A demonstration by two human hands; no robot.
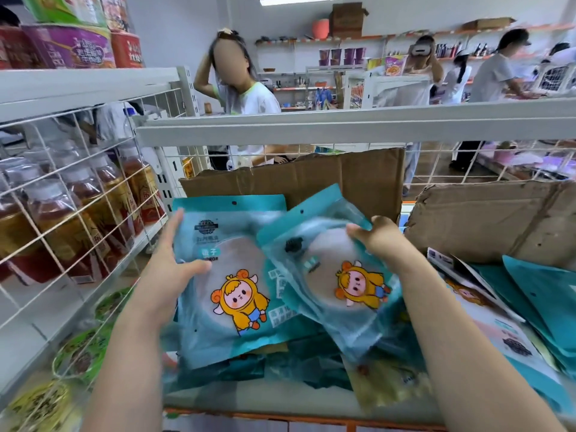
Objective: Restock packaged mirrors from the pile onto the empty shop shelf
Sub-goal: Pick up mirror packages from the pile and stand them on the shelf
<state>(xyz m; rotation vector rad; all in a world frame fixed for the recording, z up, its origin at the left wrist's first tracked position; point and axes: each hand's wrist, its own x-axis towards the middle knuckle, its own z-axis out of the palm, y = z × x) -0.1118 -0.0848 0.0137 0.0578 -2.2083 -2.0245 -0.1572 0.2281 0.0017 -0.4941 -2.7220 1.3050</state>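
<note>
Two teal packaged mirrors with a yellow cartoon sheep stand side by side on the shelf. My left hand (pixel 170 266) grips the left edge of the left mirror pack (pixel 230 275), which stands upright. My right hand (pixel 378 238) holds the top of the right mirror pack (pixel 336 288), which tilts and overlaps the left one. More teal packs form a loose pile (pixel 536 310) at the right. Other packs lie flat beneath the two held ones.
Torn cardboard pieces (pixel 311 179) lean against the wire back panel (pixel 436 157). A wire divider (pixel 78 194) at the left separates bottled drinks (pixel 71 222). Bowl noodles (pixel 84 353) sit lower left. Several people stand in the aisles beyond.
</note>
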